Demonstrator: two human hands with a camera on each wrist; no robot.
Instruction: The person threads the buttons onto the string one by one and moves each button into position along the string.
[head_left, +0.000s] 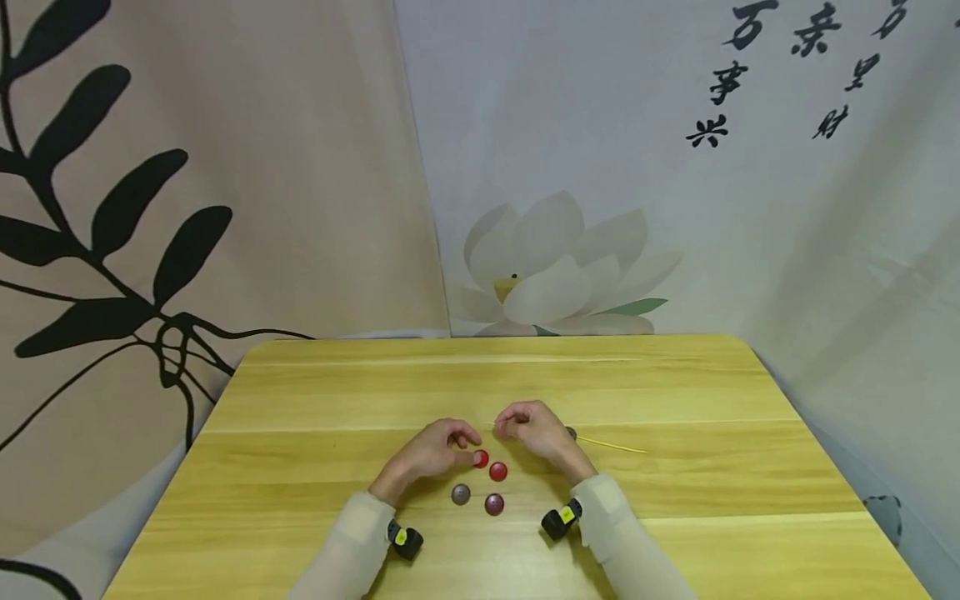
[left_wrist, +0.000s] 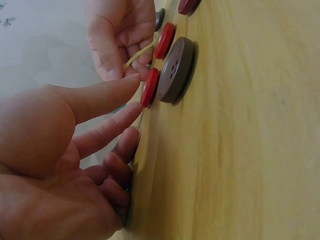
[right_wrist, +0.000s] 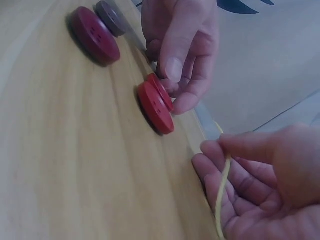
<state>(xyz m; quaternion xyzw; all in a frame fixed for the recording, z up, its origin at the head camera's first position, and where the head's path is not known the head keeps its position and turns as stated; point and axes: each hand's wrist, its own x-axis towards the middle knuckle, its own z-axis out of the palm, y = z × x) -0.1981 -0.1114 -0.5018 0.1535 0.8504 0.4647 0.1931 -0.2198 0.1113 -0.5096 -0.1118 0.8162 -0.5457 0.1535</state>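
My left hand [head_left: 435, 448] reaches to a round red button [head_left: 482, 458] lying flat on the table. In the left wrist view its thumb and forefinger extend to either side of that red button [left_wrist: 150, 88], without a plain grip on it. My right hand [head_left: 536, 429] pinches a thin yellow cord [right_wrist: 223, 187] between thumb and fingertips. The cord runs back across the palm and out past the wrist. Beside the right wrist, a grey button [head_left: 572, 433] sits by the cord, partly hidden. A second red button [head_left: 498, 472] lies close to the first.
Nearer the front lie a grey-brown button [head_left: 461, 494] and a maroon button [head_left: 494, 504], both flat on the wooden table [head_left: 300, 500]. The cord's tail stretches to the right. Behind the table's far edge hangs a printed curtain [head_left: 570, 167].
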